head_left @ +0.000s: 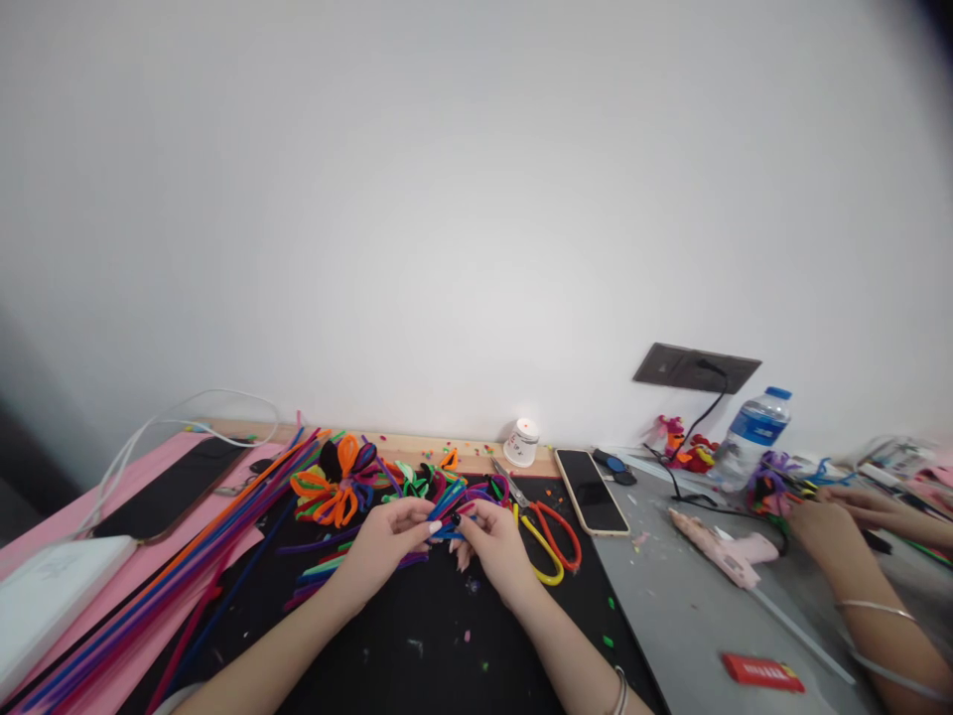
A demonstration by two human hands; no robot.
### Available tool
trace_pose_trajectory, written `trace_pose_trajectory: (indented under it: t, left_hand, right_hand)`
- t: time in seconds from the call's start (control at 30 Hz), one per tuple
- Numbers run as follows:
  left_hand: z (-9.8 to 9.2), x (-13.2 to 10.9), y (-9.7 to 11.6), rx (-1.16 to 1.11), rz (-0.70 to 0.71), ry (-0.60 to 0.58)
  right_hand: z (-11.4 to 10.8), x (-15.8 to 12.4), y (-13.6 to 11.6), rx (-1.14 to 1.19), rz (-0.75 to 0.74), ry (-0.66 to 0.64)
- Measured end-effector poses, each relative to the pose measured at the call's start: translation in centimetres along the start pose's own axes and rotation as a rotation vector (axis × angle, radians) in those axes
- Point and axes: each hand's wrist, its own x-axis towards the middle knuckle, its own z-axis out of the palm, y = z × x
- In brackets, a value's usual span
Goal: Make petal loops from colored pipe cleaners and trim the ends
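Observation:
My left hand (393, 539) and my right hand (491, 544) meet over the black mat (417, 655), fingertips close together. Both pinch blue pipe cleaners (445, 531), whose ends are partly hidden by the fingers. Just behind them lie more bent pipe cleaners in purple, green and red. An orange and purple pipe cleaner flower (346, 481) sits behind my left hand. Close to my right hand rest scissors (555, 541) with one yellow and one orange handle.
A white paper cup (522, 443) and a phone (592, 492) stand and lie behind the scissors. Long pipe cleaners (179, 586) run along the left over pink paper, near a black phone (175, 487). At right are a pink glue gun (726, 551), water bottle (753, 437) and a co-worker's hands (819, 521).

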Motion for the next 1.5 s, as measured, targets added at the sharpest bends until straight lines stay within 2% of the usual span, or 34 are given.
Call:
trace_pose_trajectory:
  t: [0.13,0.23,0.47,0.87,1.13,1.5]
  left_hand:
    - [0.2,0.0,-0.1,0.064,-0.009,-0.072]
    - [0.2,0.0,-0.1,0.095,-0.001,-0.091]
    - [0.5,-0.6,-0.1,0.250,0.092,-0.183]
    - [0.7,-1.0,0.0,0.309,0.079,-0.187]
    - [0.8,-1.2,0.0,0.300,0.034,-0.269]
    - [0.8,-1.2,-0.3,0.334,-0.013,-0.365]
  right_hand:
    - [-0.1,0.1,0.1,0.060,0.023,0.041]
    - [-0.1,0.1,0.0,0.119,0.020,0.020]
    - [-0.3,0.1,0.0,0.093,-0.018,-0.008]
    - [-0.1,-0.1,-0.3,0.059,0.010,-0.099]
    - [-0.1,-0.1,-0.2,0.107,0.070,-0.080]
    - [-0.2,-0.2,-0.6,0.049,0.089,-0.111]
